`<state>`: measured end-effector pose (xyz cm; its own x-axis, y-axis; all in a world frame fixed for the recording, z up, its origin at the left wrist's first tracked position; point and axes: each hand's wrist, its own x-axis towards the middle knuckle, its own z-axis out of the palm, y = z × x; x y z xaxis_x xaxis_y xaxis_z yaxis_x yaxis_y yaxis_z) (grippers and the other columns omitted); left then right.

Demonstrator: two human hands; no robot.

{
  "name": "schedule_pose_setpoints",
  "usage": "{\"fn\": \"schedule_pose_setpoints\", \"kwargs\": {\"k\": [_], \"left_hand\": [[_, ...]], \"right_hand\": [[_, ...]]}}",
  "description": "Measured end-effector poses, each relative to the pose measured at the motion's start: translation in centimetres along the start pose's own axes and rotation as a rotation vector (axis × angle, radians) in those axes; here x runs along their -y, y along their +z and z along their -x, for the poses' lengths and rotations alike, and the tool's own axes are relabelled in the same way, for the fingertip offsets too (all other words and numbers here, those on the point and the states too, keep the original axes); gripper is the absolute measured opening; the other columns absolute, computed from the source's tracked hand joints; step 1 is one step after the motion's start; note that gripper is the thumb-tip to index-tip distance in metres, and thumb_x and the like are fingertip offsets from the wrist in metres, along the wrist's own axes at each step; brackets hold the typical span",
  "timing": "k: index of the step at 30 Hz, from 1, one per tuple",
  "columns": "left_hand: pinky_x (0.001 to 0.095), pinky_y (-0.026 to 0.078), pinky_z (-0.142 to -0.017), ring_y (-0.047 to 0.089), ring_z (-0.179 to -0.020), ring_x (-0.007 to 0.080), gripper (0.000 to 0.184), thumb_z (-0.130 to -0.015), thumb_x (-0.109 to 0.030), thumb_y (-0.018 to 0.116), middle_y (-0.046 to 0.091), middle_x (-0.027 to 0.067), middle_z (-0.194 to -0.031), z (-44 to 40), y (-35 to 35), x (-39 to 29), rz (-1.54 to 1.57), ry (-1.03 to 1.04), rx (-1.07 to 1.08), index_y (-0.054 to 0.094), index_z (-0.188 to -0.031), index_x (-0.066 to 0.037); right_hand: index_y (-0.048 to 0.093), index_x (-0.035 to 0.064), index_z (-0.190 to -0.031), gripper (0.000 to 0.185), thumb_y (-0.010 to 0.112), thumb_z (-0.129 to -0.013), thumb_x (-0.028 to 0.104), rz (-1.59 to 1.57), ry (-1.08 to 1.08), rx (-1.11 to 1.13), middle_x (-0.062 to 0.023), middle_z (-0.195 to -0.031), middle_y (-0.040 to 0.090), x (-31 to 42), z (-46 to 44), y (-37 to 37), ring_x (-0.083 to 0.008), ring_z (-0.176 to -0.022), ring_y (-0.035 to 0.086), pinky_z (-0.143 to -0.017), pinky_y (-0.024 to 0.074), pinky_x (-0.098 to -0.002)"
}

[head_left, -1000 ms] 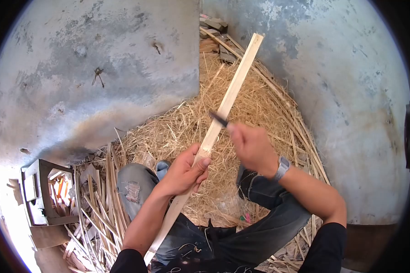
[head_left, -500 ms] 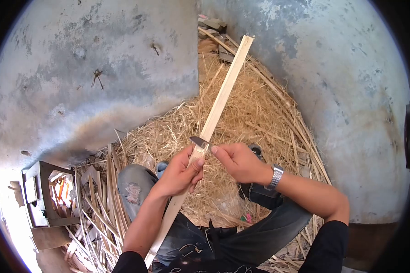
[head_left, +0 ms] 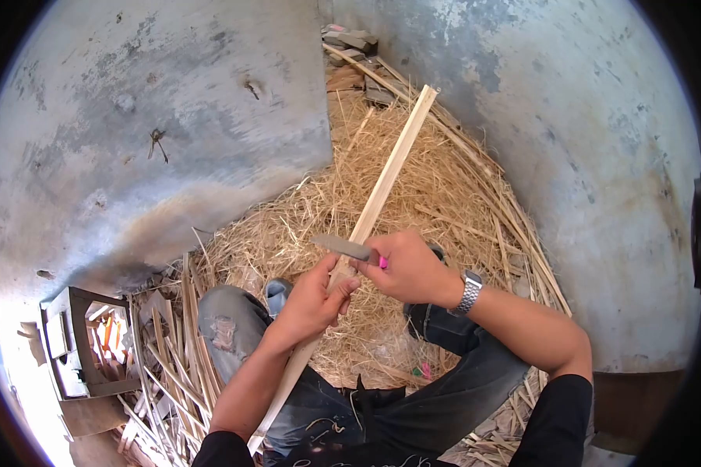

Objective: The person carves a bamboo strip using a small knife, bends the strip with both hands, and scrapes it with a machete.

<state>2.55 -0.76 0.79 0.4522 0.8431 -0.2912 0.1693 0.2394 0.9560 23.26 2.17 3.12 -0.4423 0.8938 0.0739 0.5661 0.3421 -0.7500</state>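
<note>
A long pale strip of split wood or bamboo (head_left: 394,165) slants from my lap up toward the far corner. My left hand (head_left: 315,300) is wrapped round it near the middle, thumb along its upper side. My right hand (head_left: 407,267) is closed on a knife (head_left: 343,247), and a bit of its pink handle shows at the fingers. The blade lies across the strip just beyond my left hand, its tip pointing left. Whether the edge touches the strip, I cannot tell.
Curly shavings (head_left: 288,214) cover the floor between two grey walls (head_left: 234,93). Long thin strips (head_left: 179,350) are piled at my left beside a wooden frame (head_left: 78,342). More strips (head_left: 514,218) lie along the right wall. Bricks (head_left: 350,43) sit in the far corner.
The knife blade has turned to show its flat, broad side, and the pink handle has come into view. The strip's far end sits a little lower in view.
</note>
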Motion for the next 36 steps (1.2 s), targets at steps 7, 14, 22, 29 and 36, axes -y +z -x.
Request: {"fn": "schedule_pose_setpoints", "kwargs": {"k": [7,14,22,29,36], "left_hand": [[0.0228,0.046,-0.044,0.059,-0.059,0.0059,0.027,-0.101,-0.016,0.065,0.059,0.0001,-0.073,-0.3,0.1,1.0,0.047,0.012,-0.036,0.056,-0.124,-0.004],[0.0215,0.046,-0.042,0.058,-0.055,0.0065,0.030,-0.100,-0.016,0.066,0.060,0.0001,-0.071,-0.1,0.5,0.2,0.128,0.082,-0.014,0.056,-0.126,-0.003],[0.0219,0.040,-0.038,0.047,-0.042,0.0076,0.045,-0.108,-0.038,0.049,0.049,-0.0001,-0.058,-0.4,-7.1,1.0,0.391,0.217,-0.194,0.048,-0.136,-0.002],[0.0211,0.041,-0.040,0.043,-0.041,0.0064,0.041,-0.109,-0.040,0.044,0.046,-0.0015,-0.057,0.9,-3.9,1.2,0.357,0.106,0.075,0.048,-0.131,-0.005],[0.0247,0.053,-0.050,0.057,-0.052,0.0118,0.035,-0.110,-0.039,0.041,0.055,0.0053,-0.069,0.7,-2.0,1.8,0.321,-0.004,0.493,0.045,-0.121,-0.006]], "right_hand": [[0.061,0.0064,-0.074,0.021,0.073,-0.083,0.021,0.195,-0.194,0.080,-0.0156,-0.065,0.064,0.5,-0.1,-0.7,-0.0378,-0.062,0.065,-0.058,0.0516,-0.0457],[0.058,0.0064,-0.065,0.028,0.079,-0.078,0.019,-0.042,-0.316,0.127,-0.0090,-0.057,0.061,-0.1,-1.0,-1.8,-0.0284,-0.052,0.060,-0.051,0.0476,-0.0362],[0.064,0.0036,-0.069,0.016,0.072,-0.081,0.012,-0.448,-0.312,0.526,-0.0049,-0.056,0.057,4.1,0.6,-4.3,-0.0108,-0.051,0.053,-0.051,0.0422,-0.0304],[0.068,0.0035,-0.115,0.043,0.084,-0.084,0.028,-0.127,0.135,-0.148,0.0082,-0.065,0.046,0.4,-0.7,-5.1,-0.0042,-0.060,0.043,-0.055,0.0344,-0.0244],[0.070,0.0004,-0.093,0.039,0.081,-0.088,0.037,-0.233,0.082,-0.290,0.0057,-0.062,0.053,-1.9,-1.1,-4.0,-0.0031,-0.055,0.044,-0.049,0.0351,-0.0241]]}}
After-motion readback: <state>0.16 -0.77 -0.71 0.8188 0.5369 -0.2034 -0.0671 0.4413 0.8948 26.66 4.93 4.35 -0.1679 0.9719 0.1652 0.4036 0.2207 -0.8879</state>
